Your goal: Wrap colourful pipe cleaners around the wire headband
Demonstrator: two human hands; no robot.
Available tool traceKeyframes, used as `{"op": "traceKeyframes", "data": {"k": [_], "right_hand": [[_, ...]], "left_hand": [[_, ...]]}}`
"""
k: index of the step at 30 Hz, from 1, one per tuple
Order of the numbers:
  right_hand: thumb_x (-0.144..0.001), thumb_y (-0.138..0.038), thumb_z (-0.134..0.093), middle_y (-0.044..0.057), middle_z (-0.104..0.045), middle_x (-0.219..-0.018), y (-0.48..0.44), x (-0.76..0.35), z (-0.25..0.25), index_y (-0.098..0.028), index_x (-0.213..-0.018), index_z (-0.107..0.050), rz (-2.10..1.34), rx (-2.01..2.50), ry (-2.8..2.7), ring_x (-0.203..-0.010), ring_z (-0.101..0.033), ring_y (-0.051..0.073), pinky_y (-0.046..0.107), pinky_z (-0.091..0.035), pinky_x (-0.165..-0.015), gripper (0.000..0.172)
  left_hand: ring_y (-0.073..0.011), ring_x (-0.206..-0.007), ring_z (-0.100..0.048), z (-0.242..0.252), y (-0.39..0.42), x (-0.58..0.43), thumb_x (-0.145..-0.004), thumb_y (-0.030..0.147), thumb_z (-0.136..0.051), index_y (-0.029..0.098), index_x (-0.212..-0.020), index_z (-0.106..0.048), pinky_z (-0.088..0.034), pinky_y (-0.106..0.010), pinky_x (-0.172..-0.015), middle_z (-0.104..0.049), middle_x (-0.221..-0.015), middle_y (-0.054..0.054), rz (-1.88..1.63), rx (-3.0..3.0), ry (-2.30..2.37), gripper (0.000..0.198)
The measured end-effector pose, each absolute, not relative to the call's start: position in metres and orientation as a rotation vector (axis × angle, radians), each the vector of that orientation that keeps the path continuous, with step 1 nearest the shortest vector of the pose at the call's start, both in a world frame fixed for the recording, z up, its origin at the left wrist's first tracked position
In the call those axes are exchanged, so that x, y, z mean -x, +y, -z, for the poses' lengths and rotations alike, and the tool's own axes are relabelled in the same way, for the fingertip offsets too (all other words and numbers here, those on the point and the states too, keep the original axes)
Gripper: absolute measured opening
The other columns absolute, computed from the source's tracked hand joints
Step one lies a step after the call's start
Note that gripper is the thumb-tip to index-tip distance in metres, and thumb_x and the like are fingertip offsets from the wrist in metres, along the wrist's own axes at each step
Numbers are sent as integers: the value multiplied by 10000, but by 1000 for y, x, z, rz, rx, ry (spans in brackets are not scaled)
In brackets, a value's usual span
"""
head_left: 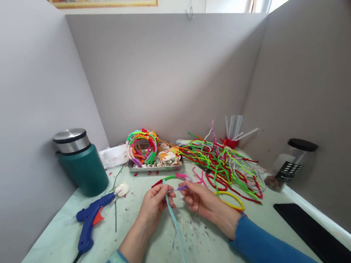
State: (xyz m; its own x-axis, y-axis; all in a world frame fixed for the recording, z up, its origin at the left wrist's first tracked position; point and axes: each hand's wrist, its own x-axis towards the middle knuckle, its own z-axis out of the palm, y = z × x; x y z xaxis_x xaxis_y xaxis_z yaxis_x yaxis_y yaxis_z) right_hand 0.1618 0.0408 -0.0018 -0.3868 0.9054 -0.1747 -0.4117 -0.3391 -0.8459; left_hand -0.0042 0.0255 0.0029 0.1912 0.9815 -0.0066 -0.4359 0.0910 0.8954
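Between my hands is a partly wrapped ring (pixel 169 177) with red, green, pink and purple fuzzy sections. My left hand (pixel 155 201) is closed, thumb and fingers pinching a light blue pipe cleaner (pixel 178 230) where it crosses the ring's near side. The long tail of that pipe cleaner hangs toward me over the table. My right hand (pixel 202 199) is closed on the ring at its purple section, fingers curled. A short bare stretch of the ring shows between the two hands. Beside my right wrist lies a yellow ring (pixel 236 200).
A metal tray (pixel 154 169) at the back holds finished colourful rings (pixel 142 147) and small pieces. Loose pipe cleaners (pixel 225 164) pile up at the back right. A blue glue gun (pixel 92 218) and green bottle (pixel 84 169) stand left; a clear jar (pixel 286 168) stands right.
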Motion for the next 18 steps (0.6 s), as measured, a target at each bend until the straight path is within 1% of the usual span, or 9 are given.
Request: {"op": "traceKeyframes", "data": {"k": [2,4,6,8,11,14,16,18], "right_hand": [[-710,-401,-661,-16,-581,-631,44,-163,3,-132,-766,-595,-1869,760,-851,-404,-437,27,144,-281,-343,283],[-713,-381,-663,-15,-575,-595,44,-163,3,-124,-703,-588,-1830,739,-874,-381,-408,27,154,-268,-340,268],[-729,-368,-649,-11,-578,-571,42,-164,0,-124,-678,-585,-1758,720,-920,-370,-403,33,163,-273,-343,257],[-736,-358,-641,-7,-588,-564,41,-165,-4,-131,-677,-582,-1677,712,-949,-373,-418,41,168,-283,-350,242],[-714,-346,-657,-7,-600,-562,39,-166,-7,-146,-687,-576,-1601,715,-942,-375,-435,51,171,-281,-353,217],[-701,-334,-663,-9,-594,-554,40,-166,-7,-152,-678,-575,-1593,697,-888,-371,-432,55,179,-274,-352,203],[-702,-325,-658,-9,-589,-554,41,-166,-5,-151,-667,-576,-1598,675,-841,-370,-423,52,184,-279,-360,195],[-700,-315,-658,-8,-587,-566,42,-165,-4,-150,-663,-578,-1604,651,-799,-376,-418,51,186,-281,-369,187]], "left_hand": [[-87,-479,-525,-4,24,2,-723,364,-640,97,-822,-623,-452,-246,-529,-625,-675,-38,-1187,-937,760,285],[-81,-457,-504,-5,23,1,-731,379,-627,102,-889,-621,-446,-243,-502,-620,-672,-31,-1196,-932,752,319],[-71,-429,-471,-7,23,1,-750,392,-600,112,-961,-608,-435,-237,-472,-608,-651,-15,-1244,-911,744,351],[-57,-401,-435,-8,23,3,-757,401,-584,121,-993,-596,-419,-226,-450,-589,-630,5,-1291,-885,742,367],[-25,-348,-349,-9,25,5,-720,398,-619,133,-988,-584,-358,-187,-394,-529,-567,52,-1326,-845,770,378],[-2,-313,-242,-7,27,6,-702,422,-629,146,-972,-570,-235,-146,-326,-453,-511,91,-1321,-833,821,391],[0,-310,-220,-6,28,5,-717,475,-594,143,-924,-569,-201,-144,-310,-434,-509,93,-1312,-849,854,393],[-4,-316,-232,-5,28,3,-728,498,-569,135,-891,-569,-206,-150,-307,-427,-521,89,-1312,-882,877,397]]}}
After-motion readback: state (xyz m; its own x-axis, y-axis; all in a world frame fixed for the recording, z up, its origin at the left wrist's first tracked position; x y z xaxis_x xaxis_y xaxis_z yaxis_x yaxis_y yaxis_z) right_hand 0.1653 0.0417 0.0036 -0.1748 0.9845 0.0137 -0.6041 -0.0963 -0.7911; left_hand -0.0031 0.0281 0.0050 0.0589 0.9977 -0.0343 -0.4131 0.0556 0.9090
